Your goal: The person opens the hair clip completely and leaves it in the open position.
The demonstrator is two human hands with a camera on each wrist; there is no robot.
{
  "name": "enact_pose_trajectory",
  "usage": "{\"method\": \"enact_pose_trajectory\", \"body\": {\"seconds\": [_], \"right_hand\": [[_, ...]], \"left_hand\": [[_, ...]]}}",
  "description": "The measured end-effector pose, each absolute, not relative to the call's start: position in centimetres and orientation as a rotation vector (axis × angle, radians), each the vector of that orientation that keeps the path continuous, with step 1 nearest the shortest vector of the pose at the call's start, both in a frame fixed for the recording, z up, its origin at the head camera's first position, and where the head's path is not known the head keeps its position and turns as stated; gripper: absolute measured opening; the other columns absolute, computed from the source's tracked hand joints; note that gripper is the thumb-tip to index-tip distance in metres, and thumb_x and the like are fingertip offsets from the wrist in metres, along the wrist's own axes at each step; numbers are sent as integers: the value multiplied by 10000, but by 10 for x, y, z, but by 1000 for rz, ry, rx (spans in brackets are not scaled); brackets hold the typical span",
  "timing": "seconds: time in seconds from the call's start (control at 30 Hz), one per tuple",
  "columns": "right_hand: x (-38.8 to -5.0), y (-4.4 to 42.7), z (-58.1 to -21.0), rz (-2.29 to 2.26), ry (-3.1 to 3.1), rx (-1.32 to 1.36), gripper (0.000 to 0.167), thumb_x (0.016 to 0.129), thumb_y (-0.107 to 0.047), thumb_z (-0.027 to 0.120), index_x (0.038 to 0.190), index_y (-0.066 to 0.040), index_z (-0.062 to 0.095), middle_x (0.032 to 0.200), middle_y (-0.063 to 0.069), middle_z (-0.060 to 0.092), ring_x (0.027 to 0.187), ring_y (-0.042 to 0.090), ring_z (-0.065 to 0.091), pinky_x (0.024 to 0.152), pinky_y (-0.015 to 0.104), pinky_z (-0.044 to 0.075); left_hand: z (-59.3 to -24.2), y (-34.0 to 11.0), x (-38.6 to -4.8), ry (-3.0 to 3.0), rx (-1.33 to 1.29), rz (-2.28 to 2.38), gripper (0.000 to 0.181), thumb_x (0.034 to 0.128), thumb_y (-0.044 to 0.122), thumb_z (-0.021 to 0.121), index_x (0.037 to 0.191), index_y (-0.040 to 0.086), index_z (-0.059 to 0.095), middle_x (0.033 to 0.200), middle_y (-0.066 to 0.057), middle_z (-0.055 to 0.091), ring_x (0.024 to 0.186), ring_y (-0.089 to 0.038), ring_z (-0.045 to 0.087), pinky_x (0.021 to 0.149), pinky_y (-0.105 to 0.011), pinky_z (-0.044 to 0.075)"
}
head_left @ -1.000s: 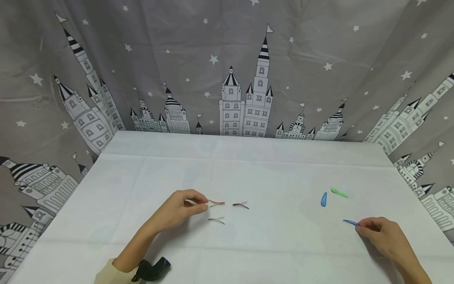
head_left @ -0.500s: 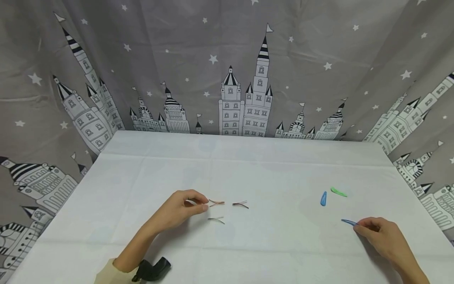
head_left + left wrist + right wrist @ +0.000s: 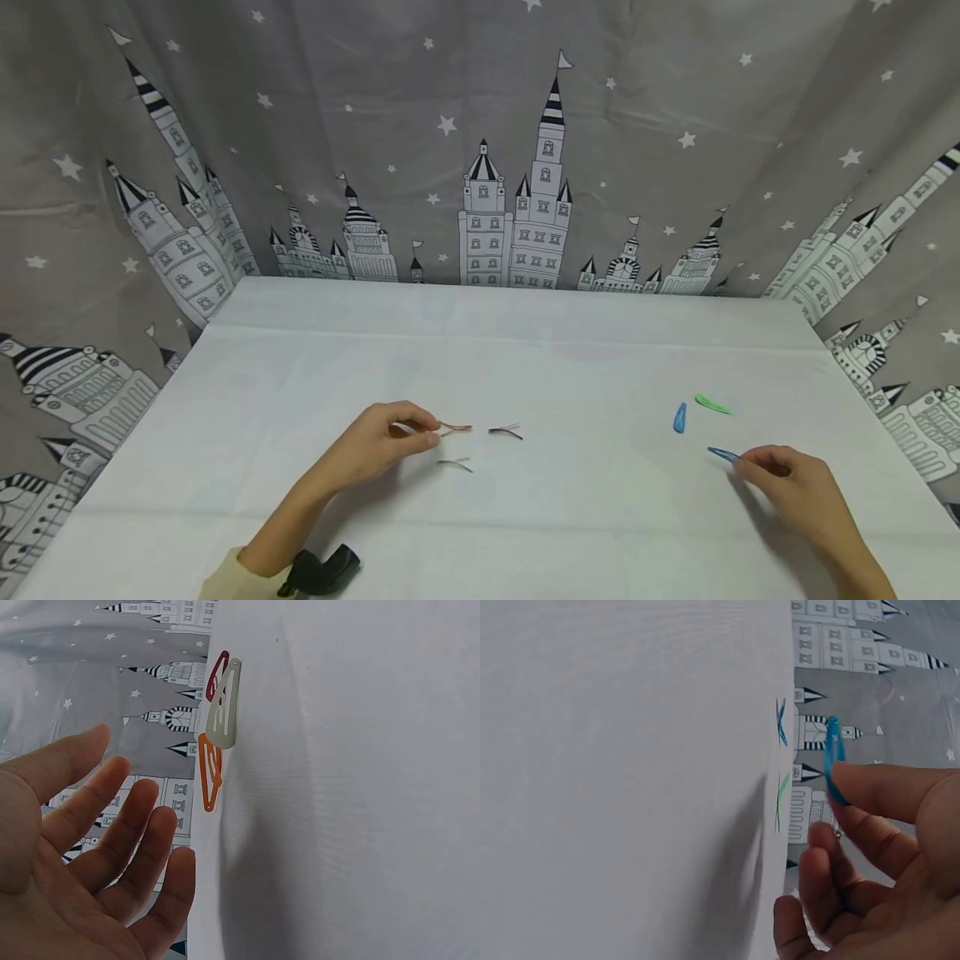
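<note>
My right hand (image 3: 791, 492) pinches a blue snap hair clip (image 3: 723, 454) between thumb and fingertips, raised off the white cloth. In the right wrist view that held clip (image 3: 834, 746) points up past the thumb. Beyond it lie another blue snap clip (image 3: 679, 417) and a green one (image 3: 712, 404). My left hand (image 3: 382, 443) hovers beside an orange snap clip (image 3: 457, 428). Its fingers, seen in the left wrist view, are relaxed, apart and hold nothing. Close by are a dark red clip (image 3: 506, 431) and a grey-green clip (image 3: 223, 720).
A white cloth (image 3: 570, 375) with faint creases covers the table. Behind it hangs a grey curtain (image 3: 405, 83) printed with castles and stars. A black strap-like piece (image 3: 326, 571) sits at my left wrist, next to a cream sleeve (image 3: 243, 577).
My right hand has shifted left and slightly away from me, carrying the blue hair clip. The left hand stays put beside the orange clip.
</note>
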State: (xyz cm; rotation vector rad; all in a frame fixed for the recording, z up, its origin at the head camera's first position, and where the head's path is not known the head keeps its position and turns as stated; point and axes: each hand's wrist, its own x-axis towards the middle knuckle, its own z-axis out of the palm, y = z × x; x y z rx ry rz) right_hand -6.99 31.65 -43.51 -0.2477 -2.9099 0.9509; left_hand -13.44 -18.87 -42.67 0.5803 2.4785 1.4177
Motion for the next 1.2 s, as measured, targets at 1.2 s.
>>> {"method": "enact_pose_trajectory", "body": {"seconds": [1.2], "right_hand": [[-89, 152, -412, 1595, -2685, 353, 71, 873, -55, 735, 866, -111, 692, 792, -37, 606, 710, 135, 528, 603, 243, 451]], "left_hand": [[-432, -174, -127, 2406, 637, 1437, 270, 904, 292, 735, 1066, 76, 727, 1094, -21, 686, 974, -161, 613, 855, -313, 523]]}}
